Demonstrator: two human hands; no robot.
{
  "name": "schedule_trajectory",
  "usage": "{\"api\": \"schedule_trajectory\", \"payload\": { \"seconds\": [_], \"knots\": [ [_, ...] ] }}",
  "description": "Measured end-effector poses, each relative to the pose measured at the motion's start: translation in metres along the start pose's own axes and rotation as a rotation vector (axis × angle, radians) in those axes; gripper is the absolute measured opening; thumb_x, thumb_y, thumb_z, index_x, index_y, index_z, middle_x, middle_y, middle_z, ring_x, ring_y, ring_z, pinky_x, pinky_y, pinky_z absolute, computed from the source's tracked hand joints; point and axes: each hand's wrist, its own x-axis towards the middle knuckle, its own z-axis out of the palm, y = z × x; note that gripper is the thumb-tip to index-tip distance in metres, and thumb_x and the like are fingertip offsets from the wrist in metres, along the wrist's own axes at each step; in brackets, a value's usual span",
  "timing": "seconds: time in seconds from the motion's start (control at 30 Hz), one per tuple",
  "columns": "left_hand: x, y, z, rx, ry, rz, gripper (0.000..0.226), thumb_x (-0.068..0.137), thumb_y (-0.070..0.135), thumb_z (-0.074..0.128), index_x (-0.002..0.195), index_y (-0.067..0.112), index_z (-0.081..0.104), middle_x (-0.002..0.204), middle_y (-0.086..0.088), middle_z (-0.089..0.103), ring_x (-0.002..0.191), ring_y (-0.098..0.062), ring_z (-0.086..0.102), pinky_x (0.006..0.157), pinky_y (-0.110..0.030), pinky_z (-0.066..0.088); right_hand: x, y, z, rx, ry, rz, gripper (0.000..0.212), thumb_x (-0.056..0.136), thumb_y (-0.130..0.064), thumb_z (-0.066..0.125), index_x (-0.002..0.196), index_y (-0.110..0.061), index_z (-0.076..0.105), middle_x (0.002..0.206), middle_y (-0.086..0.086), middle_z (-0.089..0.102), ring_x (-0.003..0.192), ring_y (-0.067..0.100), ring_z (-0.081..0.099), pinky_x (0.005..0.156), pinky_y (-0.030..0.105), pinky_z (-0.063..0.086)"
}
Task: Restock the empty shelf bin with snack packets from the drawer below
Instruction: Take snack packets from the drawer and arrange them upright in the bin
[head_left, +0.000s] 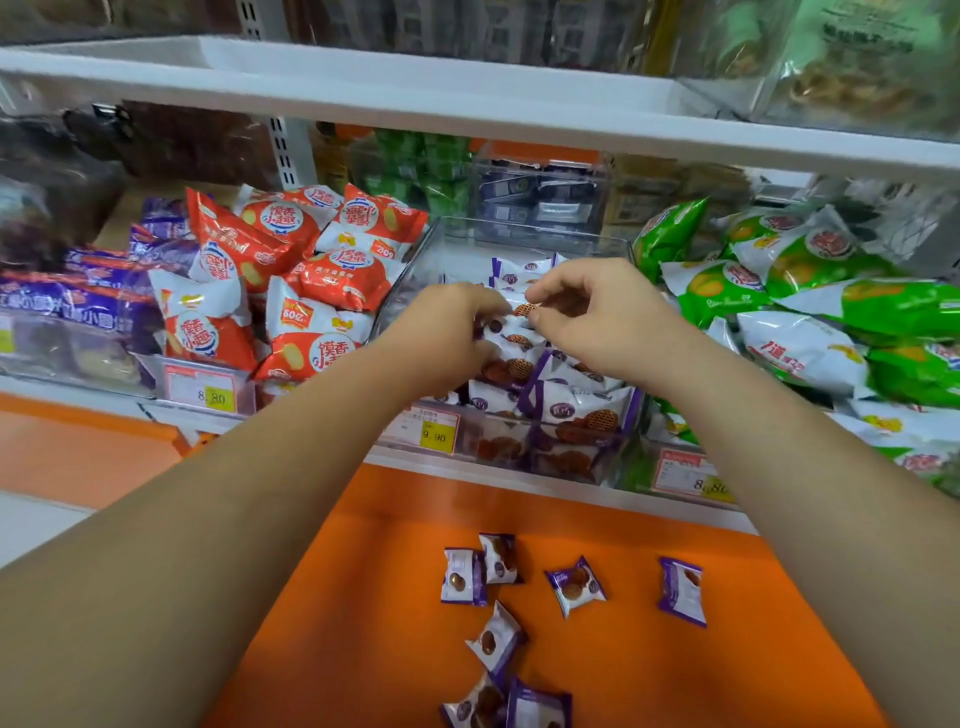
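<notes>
Packets (574, 584) lie loose in your orange drawer (363, 571); beyond, your left hand (447, 332) grips one in the clear bin (413, 270), right hand (597, 306) curled, grip unclear. Settle these, then reach down for more.

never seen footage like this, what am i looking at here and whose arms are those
No machine: a camera worn on a person's head looks down at their own bare arms, the only view. Both hands are in a clear bin on a shop shelf, which holds purple-and-white packets. The left hand grips some; the right hand curls its fingers at the pile, though whether it holds one is unclear. More loose packets lie on the orange surface below. Red packets sit left, green packets right.
</notes>
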Motion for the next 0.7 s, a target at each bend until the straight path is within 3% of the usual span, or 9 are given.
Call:
{"api": "schedule_trajectory", "payload": {
  "seconds": [0.1, 0.2, 0.3, 0.4, 0.47, 0.57, 0.63, 0.7],
  "knots": [
    [-0.020, 0.003, -0.022, 0.045, 0.076, -0.034, 0.038, 0.088, 0.016, 0.074, 0.125, 0.022, 0.069, 0.125, -0.005, 0.062, 0.107, -0.024, 0.062, 0.092, -0.035, 0.051, -0.022, -0.012, -0.007, -0.042, 0.046, -0.036, 0.013, 0.092, -0.011, 0.067, 0.098, -0.020, 0.074, 0.074, -0.009, 0.066, 0.063, 0.006, 0.060, 0.064, 0.019, 0.046],
    [-0.055, 0.020, -0.037, 0.046, 0.120, 0.018, 0.025, 0.091, 0.018, 0.070, 0.116, 0.019, 0.073, 0.112, -0.002, 0.069, 0.087, -0.016, 0.060, 0.080, -0.028, 0.047, -0.054, -0.035, -0.019, -0.169, 0.030, -0.082, 0.012, 0.090, -0.018, 0.067, 0.081, -0.026, 0.071, 0.062, -0.010, 0.062, 0.056, 0.004, 0.055, 0.062, 0.023, 0.043],
    [-0.094, 0.041, -0.031, 0.010, 0.071, 0.069, 0.014, 0.090, 0.020, 0.070, 0.102, 0.018, 0.076, 0.089, 0.004, 0.071, 0.075, -0.014, 0.058, 0.068, -0.026, 0.044, -0.090, -0.054, -0.025, -0.330, -0.206, -0.072, 0.015, 0.088, -0.026, 0.067, 0.074, -0.023, 0.071, 0.065, -0.003, 0.068, 0.061, 0.013, 0.063, 0.062, 0.029, 0.053],
    [-0.124, 0.053, -0.006, 0.041, -0.033, 0.147, 0.010, 0.087, 0.021, 0.071, 0.092, 0.018, 0.078, 0.081, 0.003, 0.068, 0.073, -0.015, 0.057, 0.066, -0.027, 0.043, -0.124, -0.055, -0.016, -0.446, -0.621, 0.074, 0.014, 0.088, -0.023, 0.062, 0.075, -0.021, 0.069, 0.066, 0.003, 0.071, 0.061, 0.023, 0.071, 0.061, 0.039, 0.062],
    [-0.135, 0.054, 0.019, 0.074, -0.150, 0.158, 0.009, 0.087, 0.019, 0.069, 0.089, 0.017, 0.077, 0.083, 0.002, 0.068, 0.074, -0.016, 0.057, 0.065, -0.027, 0.042, -0.141, -0.043, 0.001, -0.497, -0.832, 0.193, 0.009, 0.089, -0.019, 0.061, 0.085, -0.018, 0.069, 0.074, 0.007, 0.074, 0.064, 0.024, 0.075, 0.055, 0.037, 0.061],
    [-0.143, 0.049, 0.066, 0.131, -0.363, 0.053, 0.009, 0.088, 0.021, 0.066, 0.087, 0.020, 0.074, 0.078, 0.005, 0.063, 0.078, -0.020, 0.062, 0.063, -0.027, 0.045, -0.157, -0.006, 0.036, -0.491, -0.958, 0.352, 0.016, 0.094, -0.022, 0.063, 0.103, -0.011, 0.069, 0.089, 0.010, 0.076, 0.080, 0.028, 0.077, 0.063, 0.039, 0.063],
    [-0.145, 0.041, 0.096, 0.188, -0.501, 0.016, 0.009, 0.089, 0.023, 0.065, 0.091, 0.020, 0.073, 0.083, 0.003, 0.062, 0.083, -0.023, 0.063, 0.063, -0.029, 0.047, -0.162, 0.029, 0.061, -0.423, -0.976, 0.457, 0.022, 0.096, -0.024, 0.065, 0.111, -0.008, 0.069, 0.097, 0.010, 0.075, 0.085, 0.028, 0.075, 0.073, 0.043, 0.064],
    [-0.143, 0.025, 0.123, 0.224, -0.593, -0.033, 0.005, 0.091, 0.024, 0.064, 0.088, 0.021, 0.066, 0.087, 0.002, 0.061, 0.083, -0.023, 0.059, 0.058, -0.025, 0.041, -0.163, 0.064, 0.084, -0.313, -0.940, 0.523, 0.024, 0.097, -0.028, 0.066, 0.112, -0.009, 0.068, 0.101, 0.011, 0.071, 0.084, 0.027, 0.071, 0.072, 0.040, 0.062]
  ]
}}
